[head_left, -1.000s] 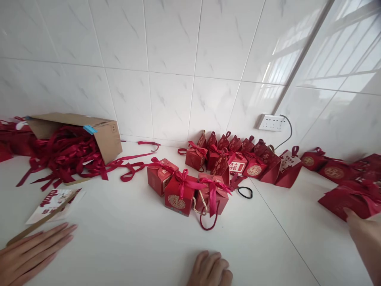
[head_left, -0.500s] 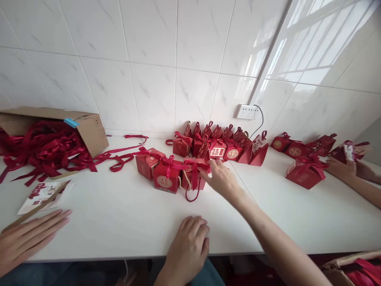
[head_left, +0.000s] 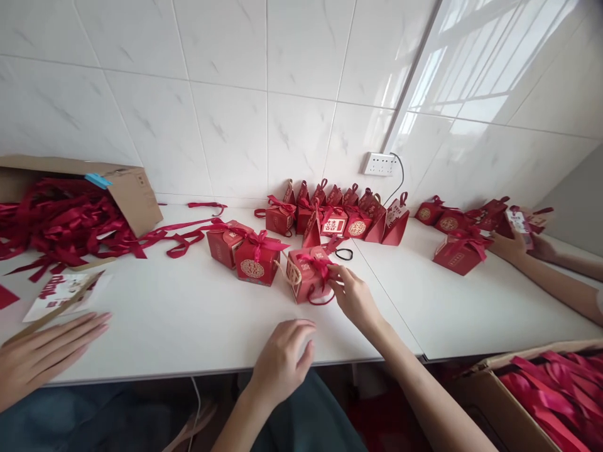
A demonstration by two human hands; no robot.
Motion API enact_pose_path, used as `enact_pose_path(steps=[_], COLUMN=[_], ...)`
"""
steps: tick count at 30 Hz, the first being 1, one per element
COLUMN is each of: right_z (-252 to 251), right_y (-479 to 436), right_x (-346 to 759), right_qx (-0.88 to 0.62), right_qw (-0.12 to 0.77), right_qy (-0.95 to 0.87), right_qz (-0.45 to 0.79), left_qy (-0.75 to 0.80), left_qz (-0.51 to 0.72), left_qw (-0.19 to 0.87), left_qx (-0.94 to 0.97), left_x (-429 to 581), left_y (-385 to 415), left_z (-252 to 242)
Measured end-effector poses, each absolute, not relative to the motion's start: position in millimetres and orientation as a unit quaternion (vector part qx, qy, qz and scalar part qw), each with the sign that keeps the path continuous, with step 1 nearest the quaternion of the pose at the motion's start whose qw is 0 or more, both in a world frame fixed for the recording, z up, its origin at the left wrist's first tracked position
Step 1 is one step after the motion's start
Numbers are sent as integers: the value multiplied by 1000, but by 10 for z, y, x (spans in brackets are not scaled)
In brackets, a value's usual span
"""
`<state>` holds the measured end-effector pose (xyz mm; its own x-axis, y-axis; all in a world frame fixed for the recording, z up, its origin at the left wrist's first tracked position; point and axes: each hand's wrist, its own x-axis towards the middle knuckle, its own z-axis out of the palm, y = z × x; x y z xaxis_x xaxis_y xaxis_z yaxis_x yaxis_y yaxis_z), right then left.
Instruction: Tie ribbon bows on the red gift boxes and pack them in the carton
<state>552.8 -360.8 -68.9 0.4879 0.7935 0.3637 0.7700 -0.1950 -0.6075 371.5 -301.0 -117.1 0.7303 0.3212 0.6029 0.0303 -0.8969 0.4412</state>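
My right hand (head_left: 354, 297) reaches over the white table (head_left: 188, 326) and grips a small red gift box (head_left: 304, 279) with a ribbon bow and a cord handle; its fingers pinch the box's right side. The box stands tilted, apart from two similar bowed boxes (head_left: 245, 251) to its left. My left hand (head_left: 281, 359) hovers at the table's front edge, fingers loosely spread, holding nothing.
A row of red gift boxes (head_left: 339, 213) lines the tiled wall under a socket (head_left: 378, 164). A tipped cardboard box (head_left: 127, 188) spills red ribbons (head_left: 61, 226). Another person's hand (head_left: 47, 351) lies flat at the left. A third person's hands (head_left: 518, 242) hold a box at the right. A ribbon carton (head_left: 541, 389) sits below.
My right hand has pulled one bowed box away from the group toward me and turned it. My left hand lifted slightly. The view has shifted back and down.
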Motion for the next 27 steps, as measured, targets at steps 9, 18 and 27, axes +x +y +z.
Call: enact_pose_path(steps=[9, 18, 27], right_z=[-649, -632, -654], right_y=[-4474, -4329, -4265], right_x=[5311, 5201, 5163], right_qx=[-694, -676, -628], right_qw=[502, 506, 552], right_qy=[-473, -452, -430], right_qz=[208, 286, 339], left_qy=[170, 217, 259], left_qz=[400, 401, 426], left_qw=[463, 364, 122], left_qx=[772, 812, 858], left_x=[3647, 3548, 3544], left_y=[-3031, -3039, -3255], left_z=[-1062, -791, -690])
